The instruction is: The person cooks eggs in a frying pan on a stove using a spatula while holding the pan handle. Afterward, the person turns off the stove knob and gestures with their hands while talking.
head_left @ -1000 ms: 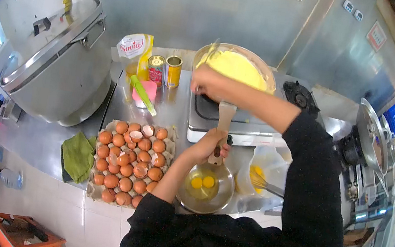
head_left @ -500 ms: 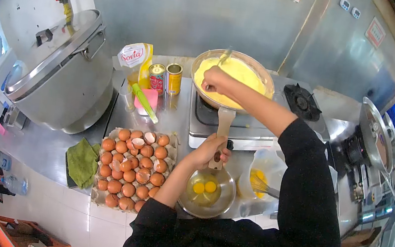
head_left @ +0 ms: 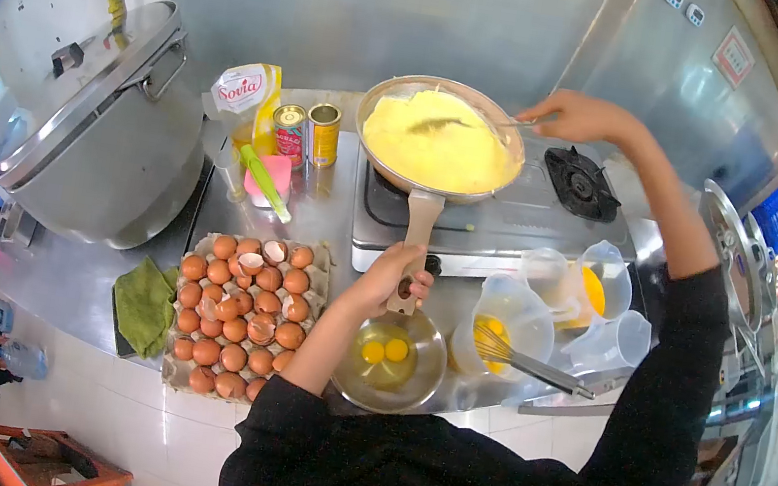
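Observation:
My left hand (head_left: pixel 392 278) is wrapped round the pale handle of a frying pan (head_left: pixel 420 223). The pan rests on the gas stove, filled with a thick, pale yellow mixture (head_left: pixel 442 151). At the pan's right rim, my right hand (head_left: pixel 571 117) grips a metal stirring utensil (head_left: pixel 522 123); its dark head lies in the mixture, and its exact kind is unclear. Below the pan handle stands a steel bowl (head_left: pixel 435 374) holding two egg yolks (head_left: pixel 385 351) in clear white. To its right, a whisk (head_left: pixel 526 364) leans in a clear plastic jug (head_left: pixel 536 328) with yellow liquid.
An egg tray (head_left: pixel 175 374) with brown eggs and broken shells sits left of the bowl, beside a green cloth (head_left: pixel 144 308). Behind are cans (head_left: pixel 323 134), a Sovia pouch (head_left: pixel 251 104) and a large steel pot (head_left: pixel 113 155). More jugs (head_left: pixel 619 343) stand right, below a second burner (head_left: pixel 581 183).
My right hand has moved from over the pan to beyond its right rim, swinging the utensil's handle rightward. My left hand still holds the pan handle. The camera view has shifted slightly.

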### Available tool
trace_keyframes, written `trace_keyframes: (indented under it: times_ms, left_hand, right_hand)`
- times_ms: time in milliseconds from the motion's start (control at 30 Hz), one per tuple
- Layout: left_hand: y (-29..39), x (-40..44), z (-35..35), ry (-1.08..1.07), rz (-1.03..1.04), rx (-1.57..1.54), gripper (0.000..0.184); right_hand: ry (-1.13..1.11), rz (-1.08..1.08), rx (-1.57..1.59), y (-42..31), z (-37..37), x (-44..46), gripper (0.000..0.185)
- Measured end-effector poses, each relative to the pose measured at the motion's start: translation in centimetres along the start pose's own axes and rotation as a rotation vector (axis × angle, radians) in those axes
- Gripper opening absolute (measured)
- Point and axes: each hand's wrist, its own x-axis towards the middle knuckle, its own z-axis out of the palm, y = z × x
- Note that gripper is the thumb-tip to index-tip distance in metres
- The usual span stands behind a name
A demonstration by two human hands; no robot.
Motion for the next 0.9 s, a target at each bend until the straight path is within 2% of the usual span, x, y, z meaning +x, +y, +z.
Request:
trace_keyframes:
  times_ms: [33, 133, 233, 333, 367, 433, 533, 633, 733, 833, 900]
  left_hand:
    - [0.0, 0.0, 0.0, 0.005, 0.0, 0.006, 0.022]
    - [0.1, -0.1, 0.5, 0.036, 0.003, 0.026, 0.021]
    - [0.0, -0.3, 0.8, 0.068, 0.015, 0.042, 0.02]
    - [0.1, -0.3, 0.9, 0.071, 0.023, 0.056, 0.02]
    - [0.2, -0.4, 0.9, 0.077, 0.02, 0.058, 0.02]
    - [0.2, -0.3, 1.0, 0.091, 0.02, 0.059, 0.02]
    - [0.4, -0.2, 1.0, 0.112, 0.022, 0.063, 0.019]
    - [0.8, -0.3, 1.1, 0.127, 0.042, 0.069, 0.019]
    - [0.8, 0.4, 0.7, 0.128, 0.07, 0.068, 0.019]
    - [0.8, 0.6, 0.9, 0.142, 0.088, 0.082, 0.019]
    - [0.8, 0.6, 0.8, 0.153, 0.085, 0.081, 0.02]
  right_hand:
    - [0.031, -0.193, -0.119, 0.1, -0.8, -0.9, 0.028]
    - [-0.109, 0.036, -0.199, -4.8, -3.0, -5.3, 0.025]
    - [-0.152, 0.183, -0.317, -7.9, -2.6, -6.7, 0.023]
    - [-0.145, 0.173, -0.321, -9.0, -0.2, -5.3, 0.022]
    - [-0.088, 0.108, -0.32, -9.2, 0.5, -4.7, 0.021]
    - [0.026, -0.021, -0.315, -9.1, 2.2, -3.2, 0.02]
    - [0.105, 0.004, -0.285, -8.2, 4.3, 0.4, 0.017]
    - [0.039, 0.029, -0.322, -8.3, 3.9, 3.6, 0.017]
    - [0.043, 0.175, -0.275, -6.8, 4.5, 7.4, 0.017]
    - [0.141, 0.289, -0.188, -6.2, 4.9, 8.3, 0.02]
    - [0.217, 0.254, -0.205, -1.0, 7.0, 10.9, 0.02]
